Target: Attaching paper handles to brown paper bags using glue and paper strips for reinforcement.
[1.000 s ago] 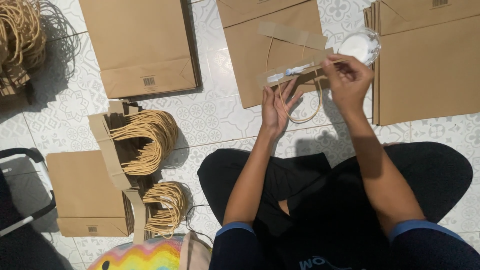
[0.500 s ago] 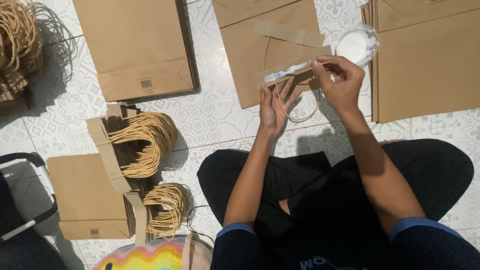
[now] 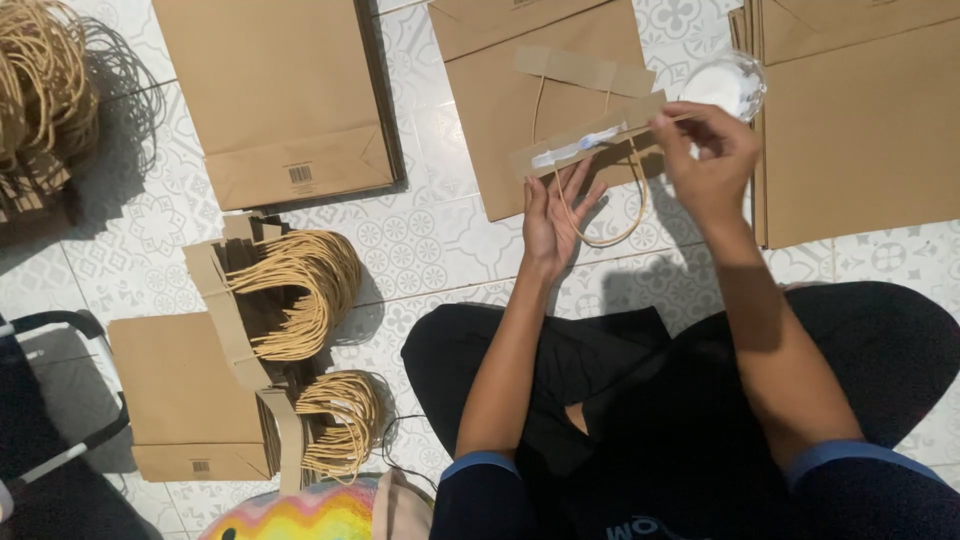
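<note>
My left hand (image 3: 552, 215) holds up a brown paper strip (image 3: 585, 140) with a twisted paper-rope handle loop (image 3: 605, 225) hanging from it. A streak of white glue runs along the strip. My right hand (image 3: 705, 160) pinches the strip's right end, fingers closed on it, just below a small clear cup of white glue (image 3: 725, 85). Under the strip lies a flat brown paper bag (image 3: 540, 110) with another handle strip (image 3: 585, 70) stuck near its top.
More flat brown bags lie at top left (image 3: 275, 100), right (image 3: 860, 130) and lower left (image 3: 185, 395). Bundles of rope handles on strips (image 3: 295, 290) (image 3: 340, 420) sit at left; loose rope coils (image 3: 40, 90) at top left. A colourful object (image 3: 300, 510) is by my crossed legs.
Both hands have lifted the glued strip slightly up and right; my right hand has slid toward its right end.
</note>
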